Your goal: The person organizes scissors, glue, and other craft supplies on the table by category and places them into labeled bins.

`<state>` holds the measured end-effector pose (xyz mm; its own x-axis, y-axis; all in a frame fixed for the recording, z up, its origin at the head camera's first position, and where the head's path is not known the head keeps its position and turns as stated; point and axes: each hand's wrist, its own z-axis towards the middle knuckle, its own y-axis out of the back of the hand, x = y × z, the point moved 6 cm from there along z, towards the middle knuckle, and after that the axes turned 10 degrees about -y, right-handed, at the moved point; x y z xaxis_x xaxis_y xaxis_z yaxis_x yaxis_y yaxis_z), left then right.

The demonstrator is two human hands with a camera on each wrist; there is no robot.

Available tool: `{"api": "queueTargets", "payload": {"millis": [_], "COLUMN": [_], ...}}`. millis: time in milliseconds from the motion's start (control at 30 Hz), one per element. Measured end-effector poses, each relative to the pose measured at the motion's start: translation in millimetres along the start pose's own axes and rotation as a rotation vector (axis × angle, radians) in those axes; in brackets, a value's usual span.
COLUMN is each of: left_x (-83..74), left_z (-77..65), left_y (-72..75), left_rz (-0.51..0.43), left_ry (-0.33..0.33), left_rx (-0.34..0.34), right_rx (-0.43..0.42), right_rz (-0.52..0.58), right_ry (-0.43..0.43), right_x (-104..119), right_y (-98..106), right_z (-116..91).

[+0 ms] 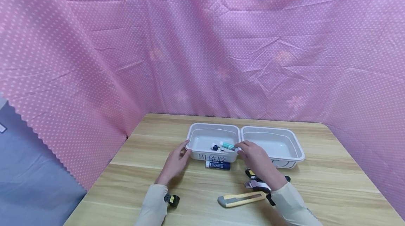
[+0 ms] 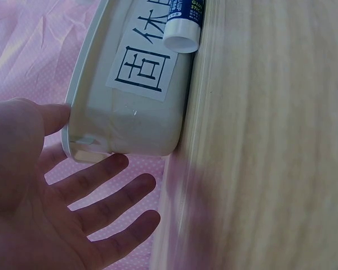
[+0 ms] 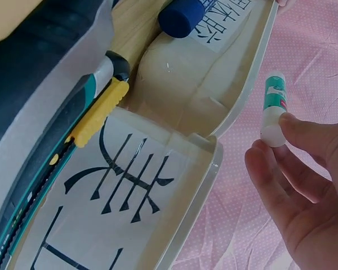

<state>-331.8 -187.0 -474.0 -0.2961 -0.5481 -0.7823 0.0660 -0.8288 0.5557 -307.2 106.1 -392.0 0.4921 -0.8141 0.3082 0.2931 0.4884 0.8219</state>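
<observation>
My right hand [image 1: 255, 157] pinches a teal and white glue stick [image 3: 275, 107] between thumb and fingers, above the right side of the left white bin [image 1: 202, 137]. Inside that bin lies a dark blue glue stick [image 1: 216, 147] with a white cap. My left hand [image 1: 175, 164] rests at the bin's left front corner, its thumb touching the rim and its other fingers spread fairly straight. Another dark blue glue stick [image 1: 218, 165] lies on the table against the labelled front of the bin.
A second white bin [image 1: 269, 134] stands to the right of the first. A yellow utility knife [image 1: 242, 199] lies in front, with a grey and black utility knife [image 1: 257, 185] and another knife partly hidden under my right arm. A pink curtain [image 1: 221, 60] hangs behind the table.
</observation>
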Motion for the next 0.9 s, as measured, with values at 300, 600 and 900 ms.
{"api": "queueTargets", "payload": {"millis": [300,600,900], "left_x": [-0.1,-0.5,-1.4], "left_z": [-0.2,-0.4,-1.8], "left_y": [0.0,0.2,0.6], "left_rz": [-0.001,0.007,0.005], "left_ry": [0.003,0.010,0.011], "left_rx": [-0.003,0.001,0.007], "right_rx": [0.025,0.051,0.030], "right_rz": [-0.017,-0.002,-0.031], "right_ry": [-0.068,-0.084,-0.078], "right_x": [-5.8,-7.2,-7.3], "right_y": [-2.0,-4.2,-5.6], "right_z": [1.5,0.6,1.5]}}
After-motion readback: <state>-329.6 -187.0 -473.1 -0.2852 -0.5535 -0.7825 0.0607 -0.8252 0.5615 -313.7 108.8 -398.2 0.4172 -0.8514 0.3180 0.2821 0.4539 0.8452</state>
